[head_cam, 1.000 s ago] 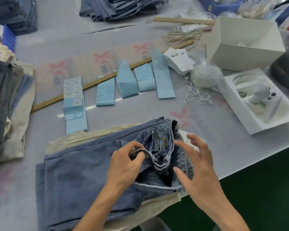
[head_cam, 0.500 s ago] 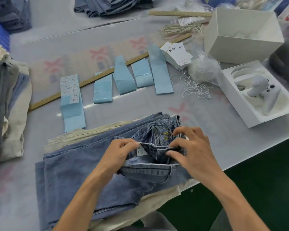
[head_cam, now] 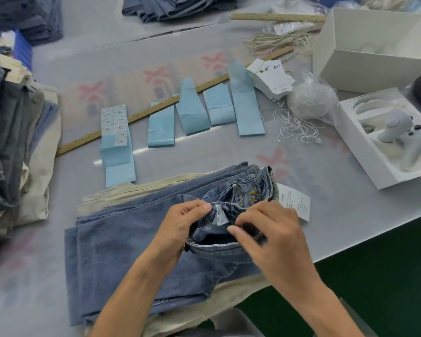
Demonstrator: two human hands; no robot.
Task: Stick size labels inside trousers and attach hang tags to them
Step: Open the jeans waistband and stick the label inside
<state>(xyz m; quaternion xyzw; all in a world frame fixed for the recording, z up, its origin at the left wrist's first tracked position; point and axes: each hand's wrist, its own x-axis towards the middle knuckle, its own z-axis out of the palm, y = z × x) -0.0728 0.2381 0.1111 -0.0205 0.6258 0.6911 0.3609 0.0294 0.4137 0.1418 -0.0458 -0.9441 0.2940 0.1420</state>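
White tray holds controller; left hand, right hand grip jeans waistband.

The right hand has come down to pinch the jeans' waistband.

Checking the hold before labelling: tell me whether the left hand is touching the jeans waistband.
Touching. The head view shows the left hand pinching the waistband of the jeans beside the small white label.

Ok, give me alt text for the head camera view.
Two hands hold open the waistband of blue jeans on a grey table: the left hand pinches the band beside a small white sewn-in label, the right hand grips it opposite. Blue label sheets lie beyond.
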